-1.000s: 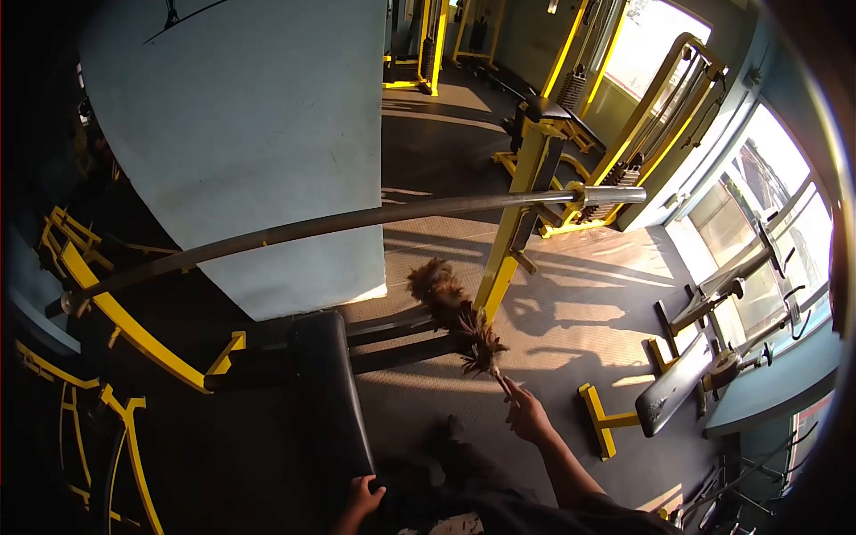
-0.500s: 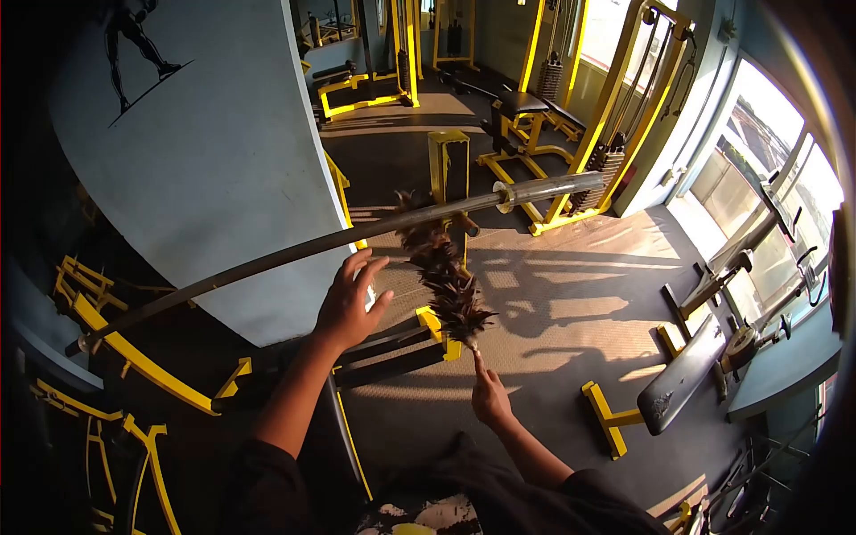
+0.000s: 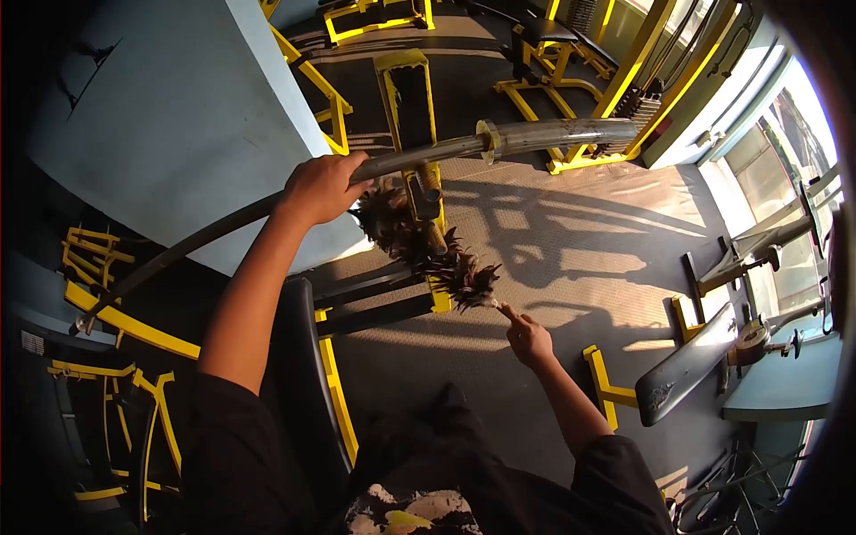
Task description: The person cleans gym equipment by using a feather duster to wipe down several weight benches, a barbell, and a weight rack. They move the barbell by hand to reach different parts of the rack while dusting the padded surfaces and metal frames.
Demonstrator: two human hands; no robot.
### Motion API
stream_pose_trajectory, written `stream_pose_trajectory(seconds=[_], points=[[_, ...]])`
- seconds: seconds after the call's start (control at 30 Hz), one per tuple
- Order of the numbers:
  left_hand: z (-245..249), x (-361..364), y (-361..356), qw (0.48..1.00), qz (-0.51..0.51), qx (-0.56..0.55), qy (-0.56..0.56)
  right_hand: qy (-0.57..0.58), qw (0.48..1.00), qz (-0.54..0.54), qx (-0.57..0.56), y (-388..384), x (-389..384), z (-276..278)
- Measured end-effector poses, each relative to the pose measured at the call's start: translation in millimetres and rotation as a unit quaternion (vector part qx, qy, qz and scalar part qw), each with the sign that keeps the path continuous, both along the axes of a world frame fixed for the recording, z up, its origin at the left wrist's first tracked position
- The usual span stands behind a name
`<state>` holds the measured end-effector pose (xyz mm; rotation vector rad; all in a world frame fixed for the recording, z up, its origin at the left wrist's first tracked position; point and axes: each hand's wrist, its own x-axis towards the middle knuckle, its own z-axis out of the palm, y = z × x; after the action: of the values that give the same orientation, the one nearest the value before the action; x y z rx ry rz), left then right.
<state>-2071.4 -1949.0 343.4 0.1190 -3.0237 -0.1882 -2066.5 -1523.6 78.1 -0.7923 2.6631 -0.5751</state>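
A long metal barbell (image 3: 223, 227) stretches across the view from lower left to upper right, with a collar (image 3: 488, 142) before its thick end. My left hand (image 3: 321, 189) is closed over the bar, its fingers partly hidden behind it. In my right hand (image 3: 530, 341) is the handle of a feather duster (image 3: 468, 281), with the index finger laid along the handle. The duster's dark brown feathers point up and left, below the bar and in front of a yellow upright post (image 3: 406, 94). Its tip lies just below my left hand.
A black padded bench (image 3: 308, 374) with a yellow frame stands close by on the left. A pale blue wall (image 3: 178, 116) rises behind the bar. Cable machines (image 3: 642, 98) stand at the back right, and another worn bench pad (image 3: 687, 366) is at the right near the windows.
My left hand has moved up from below the barbell and taken hold of it. The duster has tilted further left and lowered, and my view has shifted downward.
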Motion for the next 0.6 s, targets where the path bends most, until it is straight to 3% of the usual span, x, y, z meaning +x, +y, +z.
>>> stream_pose_trajectory(seconds=[0.13, 0.2, 0.37, 0.47, 0.53, 0.6], points=[[0, -1, 2, 1.0, 0.004, 0.0, 0.015, -0.043, 0.976, 0.053, 0.209, 9, -50, -47], [-1, -1, 2, 1.0, 0.007, 0.008, 0.014, 0.003, 0.96, 0.102, 0.261, 12, -79, -75], [3, -5, 3, 0.999, 0.027, 0.012, -0.014, 0.132, 0.978, 0.152, 0.046, -35, -154, 4], [4, -3, 5, 0.999, 0.029, 0.026, -0.011, 0.194, 0.961, 0.194, -0.034, -37, -199, 6], [7, -4, 6, 0.999, 0.038, 0.025, -0.016, 0.139, 0.973, 0.184, 0.02, -26, -208, -10], [8, -4, 6, 0.999, 0.043, 0.014, -0.018, 0.124, 0.943, 0.202, 0.235, -12, -205, -40]])
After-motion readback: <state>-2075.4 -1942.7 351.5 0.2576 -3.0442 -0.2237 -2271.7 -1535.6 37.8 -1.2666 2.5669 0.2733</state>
